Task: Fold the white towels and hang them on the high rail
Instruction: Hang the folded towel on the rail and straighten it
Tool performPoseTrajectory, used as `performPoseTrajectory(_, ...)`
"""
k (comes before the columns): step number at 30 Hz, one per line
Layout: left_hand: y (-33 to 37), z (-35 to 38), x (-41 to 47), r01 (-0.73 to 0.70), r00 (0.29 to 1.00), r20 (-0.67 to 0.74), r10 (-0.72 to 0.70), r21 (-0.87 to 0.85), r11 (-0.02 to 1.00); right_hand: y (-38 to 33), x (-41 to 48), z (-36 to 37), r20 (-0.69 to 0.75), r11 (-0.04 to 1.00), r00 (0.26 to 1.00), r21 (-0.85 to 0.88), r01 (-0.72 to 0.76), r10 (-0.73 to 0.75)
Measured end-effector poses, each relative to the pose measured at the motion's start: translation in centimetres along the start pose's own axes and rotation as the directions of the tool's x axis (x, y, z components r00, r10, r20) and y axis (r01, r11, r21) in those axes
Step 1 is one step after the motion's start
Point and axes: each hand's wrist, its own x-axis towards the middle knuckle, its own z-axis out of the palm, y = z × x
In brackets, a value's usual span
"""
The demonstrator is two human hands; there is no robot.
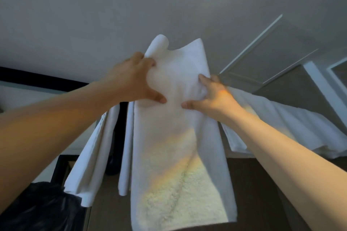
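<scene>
We held the folded white towel (pixel 174 110) overhead, our left hand (pixel 131 80) pinching its upper edge and our right hand (pixel 212 95) gripping its side, likely to drape it between the hung towels (pixel 93 155); the rail itself was hidden

No readable text, label, brand or number anywhere.

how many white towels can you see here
4, as far as I can tell. One held up in both hands at center; two hanging behind it to the left; one draped at the right. Others may be hidden behind the held towel.
</scene>
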Motion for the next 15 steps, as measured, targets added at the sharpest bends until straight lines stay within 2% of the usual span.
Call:
performPoseTrajectory(3,-0.3,0.2,0.2,0.04,0.999,-0.007,-0.04,0.072,0.997,0.5,0.8,0.2,0.061,0.997,0.997,-0.066,-0.037,0.041)
performPoseTrajectory(8,-0.7,0.5,0.2,0.081,0.996,-0.031,-0.078,0.1,0.992,0.4,1.6,-0.2,0.068,0.95,0.997,-0.308,0.044,-0.025)
performPoseTrajectory(15,-1.2,0.8,0.1,0.096,0.995,-0.026,-0.095,0.033,0.995,1.1,2.4,-0.3,0.126,0.944,0.992,-0.326,0.039,0.003)
